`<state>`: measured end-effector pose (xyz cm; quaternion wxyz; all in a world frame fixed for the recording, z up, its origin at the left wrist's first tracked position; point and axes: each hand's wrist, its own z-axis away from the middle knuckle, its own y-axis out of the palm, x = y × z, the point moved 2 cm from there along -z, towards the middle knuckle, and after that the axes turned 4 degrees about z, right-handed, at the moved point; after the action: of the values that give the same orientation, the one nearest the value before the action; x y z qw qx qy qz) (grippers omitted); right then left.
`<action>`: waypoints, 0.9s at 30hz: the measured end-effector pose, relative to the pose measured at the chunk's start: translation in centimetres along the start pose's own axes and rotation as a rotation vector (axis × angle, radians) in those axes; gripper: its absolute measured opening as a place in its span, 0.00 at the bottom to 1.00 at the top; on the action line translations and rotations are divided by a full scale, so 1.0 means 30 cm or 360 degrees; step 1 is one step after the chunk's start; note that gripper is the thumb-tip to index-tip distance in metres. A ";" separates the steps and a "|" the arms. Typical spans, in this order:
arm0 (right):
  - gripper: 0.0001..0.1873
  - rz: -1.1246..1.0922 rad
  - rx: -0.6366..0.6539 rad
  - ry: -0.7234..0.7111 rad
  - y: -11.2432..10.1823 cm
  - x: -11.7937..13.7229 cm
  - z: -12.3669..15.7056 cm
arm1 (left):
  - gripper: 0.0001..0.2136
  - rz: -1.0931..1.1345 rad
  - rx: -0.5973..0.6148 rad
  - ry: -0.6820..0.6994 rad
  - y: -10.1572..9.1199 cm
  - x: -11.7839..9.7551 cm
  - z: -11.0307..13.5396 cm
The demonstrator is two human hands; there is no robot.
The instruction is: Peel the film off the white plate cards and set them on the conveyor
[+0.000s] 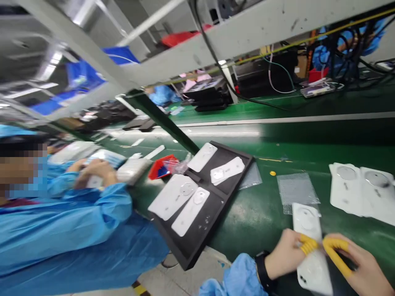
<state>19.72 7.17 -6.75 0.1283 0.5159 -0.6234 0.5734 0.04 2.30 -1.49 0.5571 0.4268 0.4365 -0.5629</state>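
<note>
My left hand (285, 255) and my right hand (361, 265) meet at the lower right over a white flat plastic part (310, 242) lying on the green belt (265, 205). Both hands wear yellow finger cots and pinch the part from either side, fingers closed on it. A blue sleeve and a dark wristband cover my left wrist. A clear plastic bag (296, 189) lies just beyond the part.
A black tray (197, 242) with several white parts sits left of my hands, overhanging the belt edge. Two more white parts (361, 189) lie at the right. A co-worker in blue (70, 222) handles items at the left. A red bin (162, 166) stands nearby.
</note>
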 end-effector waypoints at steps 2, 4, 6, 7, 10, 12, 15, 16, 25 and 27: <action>0.12 0.0072 -0.0026 -0.0114 -0.010 0.068 -0.021 | 0.19 -0.0022 -0.0076 -0.0018 -0.029 -0.006 -0.015; 0.10 0.0133 0.0088 -0.0211 -0.012 0.123 -0.042 | 0.17 -0.0053 -0.0127 -0.0049 -0.073 -0.009 -0.035; 0.11 0.0163 0.0239 -0.0245 -0.011 0.153 -0.056 | 0.14 -0.0074 -0.0138 -0.0077 -0.128 -0.013 -0.054; 0.12 0.0162 0.0290 -0.0242 -0.015 0.160 -0.058 | 0.14 -0.0085 -0.0149 -0.0085 -0.159 -0.018 -0.056; 0.09 0.0055 0.0325 -0.0158 -0.051 0.175 -0.060 | 0.17 -0.0136 -0.0301 -0.0057 -0.248 -0.050 -0.017; 0.06 -0.0101 0.0248 -0.0036 -0.095 0.190 -0.071 | 0.28 -0.0147 -0.0454 0.0001 -0.278 -0.079 0.041; 0.05 -0.0241 -0.0082 0.0047 -0.167 0.250 -0.112 | 0.47 0.0027 -0.0487 0.0045 -0.239 -0.112 0.122; 0.07 -0.0236 -0.0206 0.0003 -0.186 0.283 -0.128 | 0.50 0.0108 -0.0439 0.0039 -0.209 -0.122 0.139; 0.09 0.0416 -0.0260 -0.0852 -0.192 0.516 -0.188 | 0.28 0.0308 0.0107 0.0020 -0.011 -0.267 0.196; 0.10 0.0381 -0.0166 -0.0812 -0.206 0.520 -0.188 | 0.28 0.0298 0.0117 0.0022 -0.009 -0.286 0.204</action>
<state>15.40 5.38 10.33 -0.0750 0.5590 -0.7206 0.4032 -0.06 -1.43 8.38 0.5883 0.4898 0.3775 -0.5211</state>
